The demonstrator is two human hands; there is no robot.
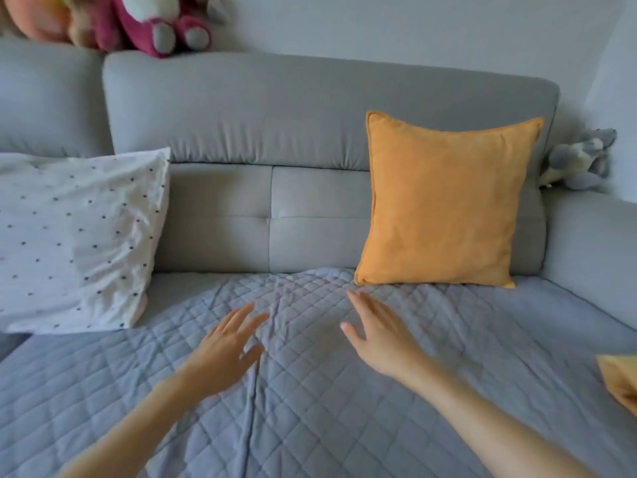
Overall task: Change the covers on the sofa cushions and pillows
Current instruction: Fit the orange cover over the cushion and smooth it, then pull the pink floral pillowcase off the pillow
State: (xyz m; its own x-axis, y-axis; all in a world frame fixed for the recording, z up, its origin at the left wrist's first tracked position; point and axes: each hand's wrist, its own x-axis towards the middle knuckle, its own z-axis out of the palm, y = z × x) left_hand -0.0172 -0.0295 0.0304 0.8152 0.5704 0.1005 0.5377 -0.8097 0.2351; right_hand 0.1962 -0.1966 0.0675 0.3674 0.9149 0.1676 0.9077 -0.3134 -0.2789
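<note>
The grey sofa (pixel 310 108) filled the view, its left end and front cut off by the frame. A quilted blue-grey cover (pixel 310 408) lay over the seat, creased at the middle. The spotted white pillow (pixel 76 243) leaned at the left, its left edge out of view. The orange cushion (pixel 444 205) stood upright against the backrest on the right. Pink plush toys (pixel 113 19) on the backrest top were blurred and cut off; a grey toy (pixel 582 160) sat half hidden behind the sofa's right corner. An orange scrap (pixel 620 381) showed at the right edge, too cropped to identify.

The left hand (pixel 224 350) and right hand (pixel 382 339) were over the cover, fingers straight and slightly spread, holding nothing; whether they touched the quilt could not be told. The right fingertips (pixel 353 294) were just below the cushion's lower left corner, apart from it.
</note>
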